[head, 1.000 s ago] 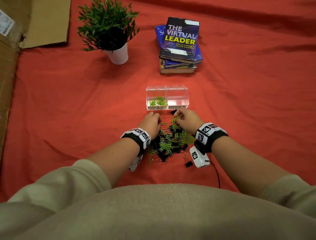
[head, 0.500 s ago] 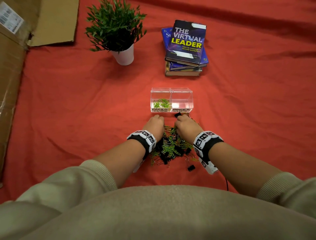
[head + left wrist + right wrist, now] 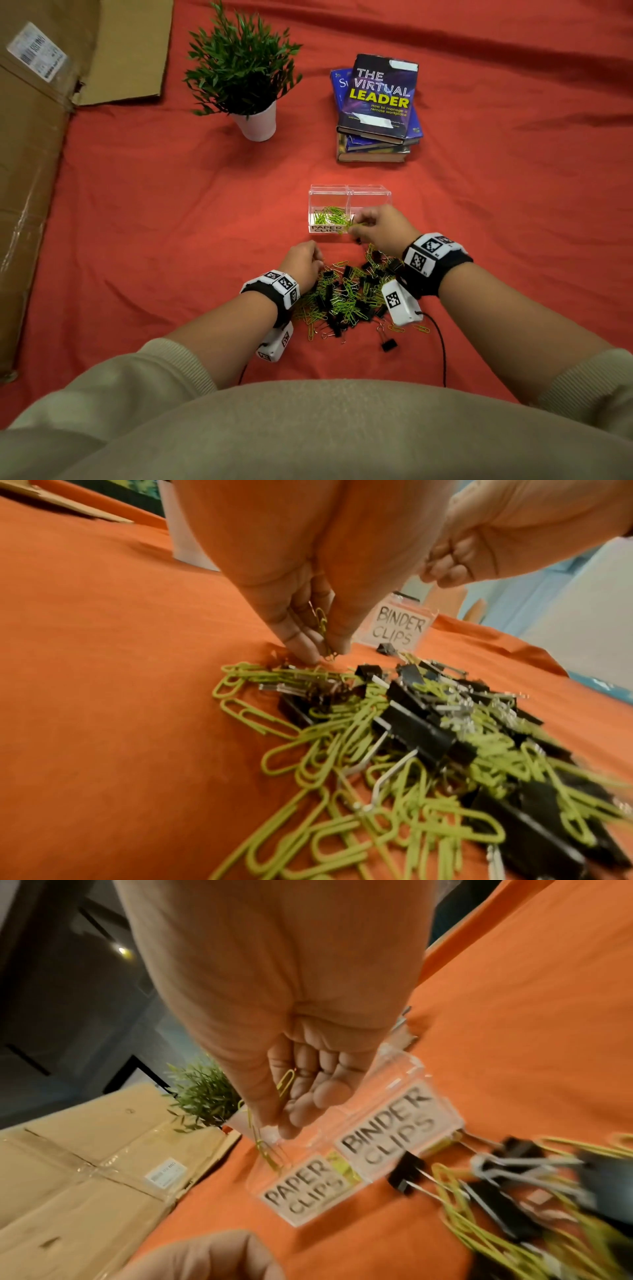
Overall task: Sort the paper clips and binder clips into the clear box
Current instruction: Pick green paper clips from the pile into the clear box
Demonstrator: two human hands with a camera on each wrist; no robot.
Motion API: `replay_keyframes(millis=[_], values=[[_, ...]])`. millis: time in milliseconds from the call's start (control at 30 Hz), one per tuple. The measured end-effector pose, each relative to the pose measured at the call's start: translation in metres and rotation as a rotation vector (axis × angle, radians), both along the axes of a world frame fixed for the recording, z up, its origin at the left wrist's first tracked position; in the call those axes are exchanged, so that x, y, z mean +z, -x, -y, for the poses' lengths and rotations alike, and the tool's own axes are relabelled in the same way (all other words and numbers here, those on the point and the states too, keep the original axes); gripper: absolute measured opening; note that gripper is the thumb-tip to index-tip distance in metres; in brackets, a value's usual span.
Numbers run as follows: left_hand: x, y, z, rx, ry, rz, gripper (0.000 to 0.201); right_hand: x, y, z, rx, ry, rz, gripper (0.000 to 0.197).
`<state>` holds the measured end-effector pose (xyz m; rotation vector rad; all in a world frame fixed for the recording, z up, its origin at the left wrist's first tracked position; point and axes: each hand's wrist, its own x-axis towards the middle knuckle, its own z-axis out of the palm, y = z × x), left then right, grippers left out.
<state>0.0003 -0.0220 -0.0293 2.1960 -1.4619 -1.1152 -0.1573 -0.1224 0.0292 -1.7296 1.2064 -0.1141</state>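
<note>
over clear box (image 3: 349, 192) rim, right hand (image 3: 380, 228)

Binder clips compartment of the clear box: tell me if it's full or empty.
Empty as far as visible: the binder clips compartment shows only clear walls, though the right hand hides its front; the paper clips compartment holds green clips.

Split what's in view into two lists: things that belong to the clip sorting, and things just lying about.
Job: clear two-compartment plastic box; mixed pile of green paper clips and black binder clips; right hand; left hand.

Lying about: green potted plant; stacked books; brown cardboard.
</note>
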Motion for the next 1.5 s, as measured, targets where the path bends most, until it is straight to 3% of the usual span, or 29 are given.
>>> replay_keyframes(millis=[133,233,400,600,733,967,1167,1367,1500], values=[[0.008,-0.003,-0.002,0.075,0.036,-0.069,0.005,0.009,-0.026,0.020,-0.061,0.129,-0.003,0.014],[0.022,-0.005,0.004,0.070,0.079,-0.074,0.009,0.009,-0.044,0.025,-0.008,0.301,-0.194,0.014],[0.043,-0.011,0.030,0.053,0.158,-0.026,0.013,-0.005,-0.054,0.021,0.140,0.282,-0.359,0.022],[0.048,-0.015,0.069,-0.035,0.206,0.061,0.011,-0.007,-0.022,0.001,0.046,0.290,-0.226,0.021],[0.045,-0.011,0.075,-0.113,0.178,0.116,0.012,-0.020,-0.005,-0.033,0.228,0.221,-0.241,0.017],[0.041,-0.015,0.033,-0.222,0.265,0.153,0.013,-0.048,0.000,-0.079,0.460,0.257,-0.313,0.035],[0.027,-0.035,-0.027,-0.441,-0.031,0.164,0.015,-0.048,0.006,-0.071,0.442,0.315,-0.351,0.036],[0.004,-0.033,-0.048,-0.359,-0.021,0.160,0.030,-0.042,0.013,-0.056,0.243,0.375,-0.362,0.035],[0.002,-0.032,-0.038,-0.282,0.024,0.186,0.029,-0.039,0.005,-0.070,0.343,0.397,-0.315,0.030]])
